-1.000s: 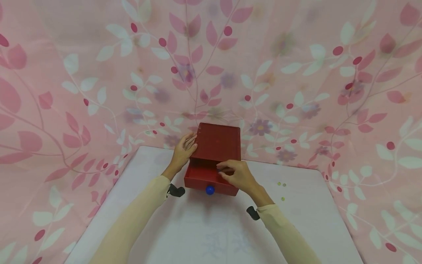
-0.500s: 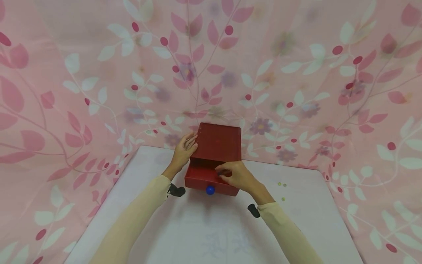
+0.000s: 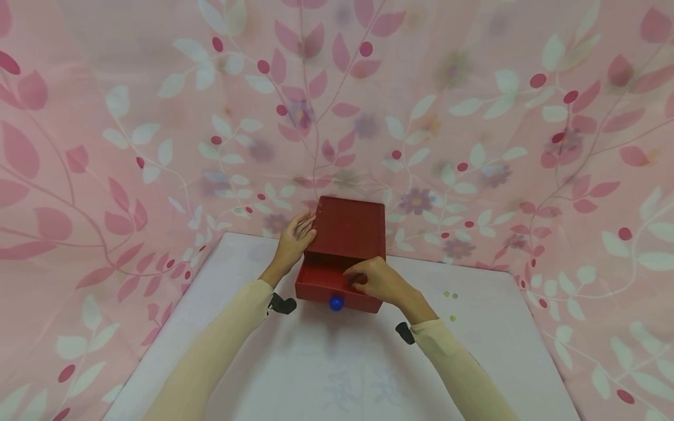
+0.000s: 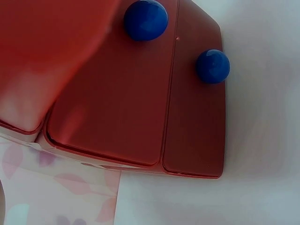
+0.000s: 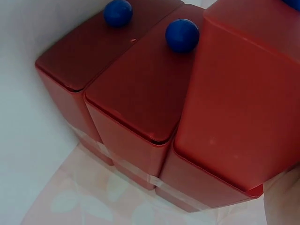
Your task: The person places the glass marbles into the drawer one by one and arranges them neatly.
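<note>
A red drawer box stands at the back of the table, its top drawer pulled out, with a blue knob on the front. My left hand rests against the box's left side, fingers extended. Over the right part of the drawer, my right hand has thumb and fingers bent into a pinch. A small dark piece shows at those fingertips; its kind I cannot tell. In the right wrist view, the pulled-out drawer hides most of that hand.
Two lower drawers with blue knobs are closed below the open one. Three small greenish glass beads lie on the white table at the right. A pink flowered curtain hangs behind and at the sides.
My right hand's fingertips have sunk slightly lower into the drawer, the small dark piece with them. The left hand and box stay where they were.
</note>
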